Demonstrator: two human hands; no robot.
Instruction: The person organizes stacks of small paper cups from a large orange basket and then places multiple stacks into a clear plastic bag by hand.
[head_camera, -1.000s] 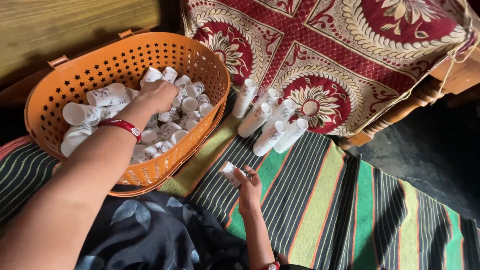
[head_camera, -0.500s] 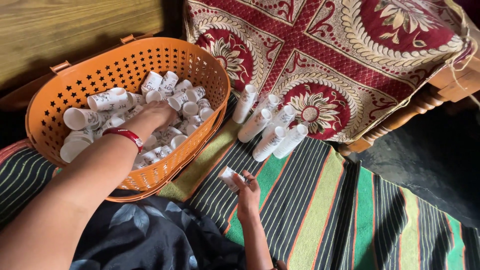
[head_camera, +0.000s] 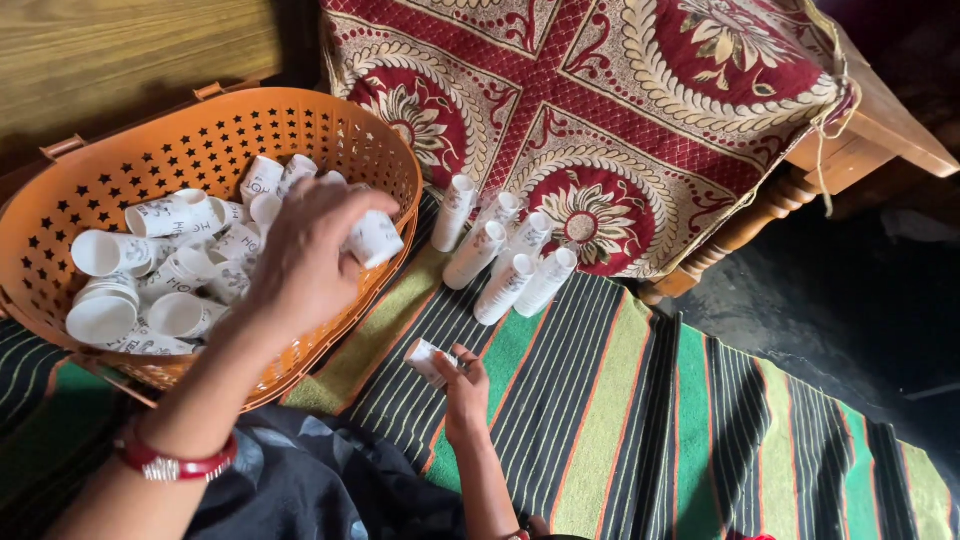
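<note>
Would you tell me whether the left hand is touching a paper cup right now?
Touching: the head view shows the left hand gripping a white paper cup above the orange basket.

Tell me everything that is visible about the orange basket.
The orange basket looks like moulded plastic, oval, with star-shaped holes through its wall, a smooth rim and small handle tabs at the far edge. It rests tilted on the striped mat, its open side toward the camera. Many loose white paper cups lie inside it. The left hand lifts one cup above its near rim, and the forearm crosses that rim.
</note>
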